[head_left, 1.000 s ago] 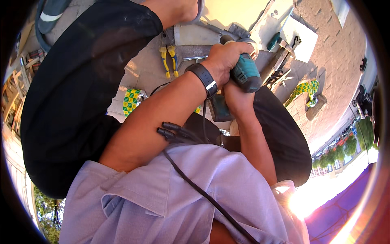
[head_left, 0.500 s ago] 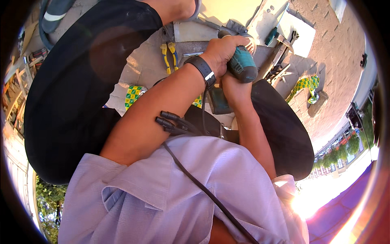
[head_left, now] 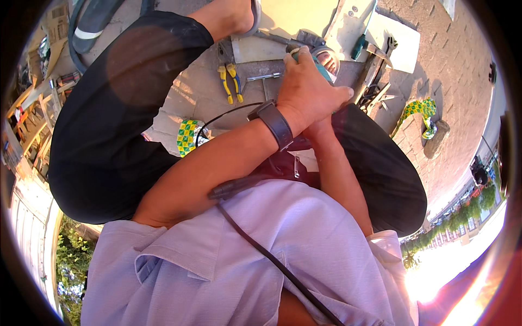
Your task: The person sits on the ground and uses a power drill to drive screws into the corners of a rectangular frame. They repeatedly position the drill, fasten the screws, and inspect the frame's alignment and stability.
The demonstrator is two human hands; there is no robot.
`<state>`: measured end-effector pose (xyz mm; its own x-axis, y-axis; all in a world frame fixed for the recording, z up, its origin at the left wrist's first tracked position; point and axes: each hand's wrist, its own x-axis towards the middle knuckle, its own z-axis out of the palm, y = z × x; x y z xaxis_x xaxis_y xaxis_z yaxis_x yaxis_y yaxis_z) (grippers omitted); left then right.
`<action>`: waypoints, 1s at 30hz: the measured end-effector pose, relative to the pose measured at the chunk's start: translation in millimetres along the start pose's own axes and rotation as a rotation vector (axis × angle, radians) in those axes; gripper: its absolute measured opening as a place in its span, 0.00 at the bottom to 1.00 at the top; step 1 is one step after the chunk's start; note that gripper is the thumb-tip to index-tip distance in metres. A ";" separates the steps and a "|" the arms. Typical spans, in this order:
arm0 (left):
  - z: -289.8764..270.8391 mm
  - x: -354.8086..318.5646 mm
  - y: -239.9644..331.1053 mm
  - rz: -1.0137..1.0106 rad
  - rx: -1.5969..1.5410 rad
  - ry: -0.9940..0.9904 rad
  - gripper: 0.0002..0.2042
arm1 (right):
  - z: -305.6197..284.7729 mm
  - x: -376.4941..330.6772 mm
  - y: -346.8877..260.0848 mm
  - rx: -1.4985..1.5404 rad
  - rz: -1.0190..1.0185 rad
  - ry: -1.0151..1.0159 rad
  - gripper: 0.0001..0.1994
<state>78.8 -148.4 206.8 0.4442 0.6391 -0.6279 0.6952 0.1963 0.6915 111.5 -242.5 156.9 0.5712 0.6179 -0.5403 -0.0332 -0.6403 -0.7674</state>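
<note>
My left hand [head_left: 309,89] curls over the top of a teal and black cordless drill [head_left: 329,75], its thumb stretched to the right. Only part of the drill's body and its dark front end show past the fingers. Beneath, my right hand [head_left: 319,128] reaches up to where the drill's handle is; its fingers are hidden behind my left hand. A dark watch is on my left wrist. Left of the hands, pliers [head_left: 230,82] with yellow and blue handles and a metal T-handle wrench [head_left: 265,80] lie on the paving.
Boards [head_left: 399,46] lie at the top, with a teal-handled screwdriver [head_left: 358,47] and an adjustable wrench [head_left: 391,45] at the right. Green-yellow patterned wrapping [head_left: 416,111] rests beside a stone [head_left: 436,140]. More wrapping [head_left: 186,136] lies near my left knee. Wood scraps are at far left.
My left hand has shifted from the drill's front over its body, now covering most of it. The drill's rear end and base have gone from sight. The T-handle wrench shows more fully.
</note>
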 end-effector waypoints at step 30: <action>-7.7 9.4 -19.2 0.369 0.166 0.157 0.24 | 8.8 12.0 -1.5 -0.037 -0.001 -0.021 0.17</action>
<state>65.4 -140.5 190.4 0.5972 0.7521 -0.2788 0.5932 -0.1802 0.7846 111.2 -230.1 148.5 0.5542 0.6278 -0.5466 -0.0016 -0.6559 -0.7549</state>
